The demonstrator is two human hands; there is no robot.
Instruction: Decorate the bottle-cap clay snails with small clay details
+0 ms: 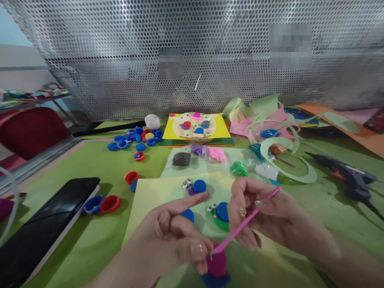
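My right hand (250, 214) grips a thin pink plastic modelling tool (240, 228) that slants down to the left. Its flat tip meets a round magenta piece (217, 265) on a blue clay base (216, 280). A tiny green bit shows at the tip. My left hand (177, 236) has its index finger stretched out, while thumb and other fingers pinch together against the magenta piece's left edge; what lies between them is hidden. Beyond are a purple snail (191, 189) and a green snail (220, 218) with blue caps as shells, plus another blue cap (187, 215) partly behind my left hand.
Bottle caps (135, 136) lie in a heap at the back left. A black phone (51, 224) is at the left, a glue gun (345, 172) at the right. Bagged clay (217, 154), a decorated yellow card (168, 132) and paper scraps (264, 120) lie further back.
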